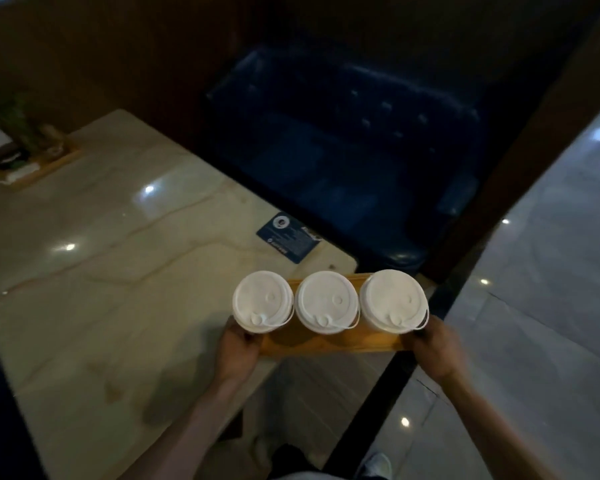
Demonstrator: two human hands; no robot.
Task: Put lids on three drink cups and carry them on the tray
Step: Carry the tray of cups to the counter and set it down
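A narrow orange wooden tray (329, 342) is held level just off the near corner of the pale marbled worktop (94, 271), with three white lidded paper cups in a row on it: the left cup (262, 301), the middle cup (326, 302) and the right cup (392, 299), all capped and standing upright, rims nearly touching. The left hand (238, 348) grips the tray's left end and the right hand (433, 348) grips its right end, fingers curled under. The tray looks stiff and should bear the load well, but the tall cups seem top-heavy and free to slide on smooth wood, so holding both short ends and keeping it flat seems the safe way
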